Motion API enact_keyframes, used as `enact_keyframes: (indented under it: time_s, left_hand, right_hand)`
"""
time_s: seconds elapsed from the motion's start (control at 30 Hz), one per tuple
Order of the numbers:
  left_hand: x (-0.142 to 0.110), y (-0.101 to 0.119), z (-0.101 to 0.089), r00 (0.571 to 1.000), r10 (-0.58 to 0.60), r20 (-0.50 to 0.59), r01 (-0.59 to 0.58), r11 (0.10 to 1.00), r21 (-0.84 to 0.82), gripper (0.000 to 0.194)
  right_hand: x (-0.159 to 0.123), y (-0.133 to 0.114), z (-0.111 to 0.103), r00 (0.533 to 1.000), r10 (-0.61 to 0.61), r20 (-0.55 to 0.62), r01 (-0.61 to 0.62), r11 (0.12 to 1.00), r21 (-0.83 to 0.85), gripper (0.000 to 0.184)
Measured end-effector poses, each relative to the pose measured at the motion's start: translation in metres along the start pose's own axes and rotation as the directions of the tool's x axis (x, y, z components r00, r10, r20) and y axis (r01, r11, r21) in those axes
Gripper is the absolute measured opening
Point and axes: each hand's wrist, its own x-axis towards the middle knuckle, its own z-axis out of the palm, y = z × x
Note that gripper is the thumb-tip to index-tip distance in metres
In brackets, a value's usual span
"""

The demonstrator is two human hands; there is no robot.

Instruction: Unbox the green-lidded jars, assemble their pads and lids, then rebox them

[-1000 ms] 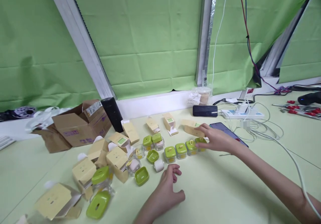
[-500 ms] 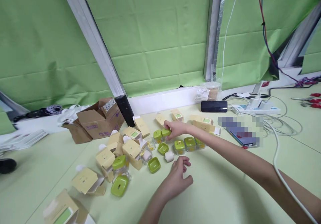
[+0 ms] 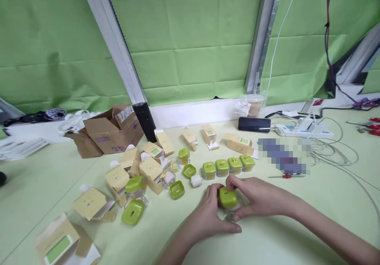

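A small clear jar with a green lid (image 3: 228,197) is between my two hands above the front of the table. My left hand (image 3: 203,215) curls round its left side, thumb stretched along the near side. From the right, my right hand (image 3: 257,197) grips it, with a fingertip at the lid's far edge and the thumb low on the jar. Behind it stands a row of several green-lidded jars (image 3: 222,167). Left of these lie a white roll-like piece (image 3: 196,180) and two upturned green lids (image 3: 177,190). Another lidded jar (image 3: 184,155) stands farther back.
Opened cream boxes (image 3: 151,174) spread over the left side, with more green-lidded jars (image 3: 133,212) among them. A brown carton (image 3: 111,136) and a black cylinder (image 3: 144,120) stand at the back. To the right are a phone (image 3: 254,124), a power strip (image 3: 305,129), cables and a screwdriver (image 3: 286,176).
My right hand has come back toward me from the jars at the rear, bringing one with it. My left hand has closed in around that jar. The view has shifted slightly.
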Motion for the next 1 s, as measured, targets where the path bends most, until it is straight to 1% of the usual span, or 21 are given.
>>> enact_keyframes:
  time_s: [0.1,0.17,0.23,0.3,0.33,0.4,0.47,0.5,0.57,0.63,0.67,0.7,0.73,0.77,0.8,0.83,0.87,0.9,0.93,0.97,1.0]
  left_hand:
    - [0.002,0.001,0.003,0.998,-0.004,-0.063,0.009,0.996,0.088,0.051]
    - [0.003,0.001,0.002,0.995,-0.024,-0.093,0.032,0.996,0.088,0.041]
    - [0.004,0.0,0.0,0.994,-0.056,-0.098,0.065,0.994,0.093,0.039]
    - [0.003,0.001,-0.002,0.991,-0.097,-0.088,0.105,0.99,0.095,0.041]
    - [0.002,0.002,-0.003,0.99,-0.113,-0.084,0.121,0.988,0.094,0.041]
    - [0.001,0.005,-0.005,0.989,-0.118,-0.092,0.126,0.988,0.087,0.043]
    - [0.001,0.008,-0.008,0.989,-0.075,-0.128,0.087,0.992,0.093,0.044]
    - [0.001,0.01,-0.009,0.987,-0.037,-0.157,0.054,0.993,0.104,0.044]
    - [0.001,0.014,-0.011,0.973,0.056,-0.223,-0.026,0.991,0.135,0.043]
    - [0.0,0.018,-0.012,0.941,0.145,-0.304,-0.097,0.981,0.168,0.043]
    - [-0.001,0.021,-0.012,0.919,0.186,-0.347,-0.126,0.974,0.189,0.043]
    - [-0.001,0.024,-0.012,0.894,0.229,-0.385,-0.152,0.963,0.22,0.044]
    - [-0.002,0.027,-0.011,0.865,0.28,-0.417,-0.177,0.947,0.269,0.045]
    - [-0.003,0.029,-0.009,0.835,0.344,-0.43,-0.204,0.918,0.339,0.048]
    - [-0.003,0.032,-0.007,0.806,0.419,-0.418,-0.231,0.873,0.43,0.051]
    - [-0.004,0.035,-0.005,0.78,0.5,-0.377,-0.254,0.803,0.54,0.053]
    - [-0.004,0.037,-0.004,0.756,0.578,-0.307,-0.274,0.705,0.654,0.055]
    - [-0.005,0.038,-0.002,0.734,0.643,-0.22,-0.29,0.589,0.754,0.055]
    - [-0.005,0.039,-0.001,0.712,0.689,-0.133,-0.302,0.472,0.829,0.054]
    - [-0.005,0.039,-0.001,0.69,0.721,-0.06,-0.308,0.368,0.877,0.052]
    - [-0.005,0.039,-0.001,0.666,0.746,-0.01,-0.31,0.29,0.906,0.049]
  right_hand:
    - [-0.001,0.002,0.005,0.998,0.018,-0.067,-0.008,0.99,0.139,0.033]
    - [-0.002,0.008,0.002,0.989,0.011,-0.145,0.021,0.976,0.216,0.035]
    - [-0.003,0.017,-0.002,0.978,0.035,-0.204,0.014,0.973,0.232,0.042]
    - [-0.007,0.028,-0.006,0.973,0.083,-0.214,-0.043,0.982,0.186,0.044]
    - [-0.009,0.034,-0.007,0.976,0.101,-0.195,-0.071,0.985,0.159,0.042]
    - [-0.013,0.041,-0.009,0.988,0.121,-0.101,-0.106,0.984,0.143,0.038]
    - [-0.016,0.044,-0.01,0.991,0.132,0.012,-0.132,0.977,0.169,0.039]
    - [-0.017,0.043,-0.01,0.989,0.14,0.042,-0.145,0.971,0.188,0.042]
    - [-0.018,0.038,-0.008,0.987,0.161,0.026,-0.162,0.954,0.254,0.052]
    - [-0.016,0.027,-0.003,0.979,0.192,-0.067,-0.148,0.9,0.41,0.058]
    - [-0.014,0.019,0.002,0.967,0.223,-0.122,-0.128,0.843,0.523,0.057]
    - [-0.011,0.012,0.007,0.951,0.258,-0.173,-0.088,0.757,0.647,0.055]
    - [-0.009,0.004,0.013,0.931,0.3,-0.207,-0.037,0.642,0.765,0.051]
    - [-0.006,-0.004,0.019,0.918,0.337,-0.21,0.017,0.494,0.869,0.046]
    - [-0.003,-0.01,0.025,0.925,0.337,-0.177,0.067,0.314,0.947,0.042]
    - [-0.001,-0.016,0.03,0.946,0.303,-0.113,0.078,0.124,0.989,0.039]
    - [0.001,-0.02,0.033,0.967,0.249,-0.047,0.064,-0.058,0.996,0.035]
    - [0.002,-0.022,0.034,0.983,0.183,0.009,0.031,-0.213,0.977,0.033]
    - [0.002,-0.023,0.034,0.991,0.123,0.052,-0.008,-0.33,0.944,0.032]
    - [0.002,-0.023,0.033,0.994,0.077,0.079,-0.04,-0.414,0.91,0.031]
    - [0.001,-0.022,0.031,0.995,0.042,0.092,-0.062,-0.471,0.88,0.031]
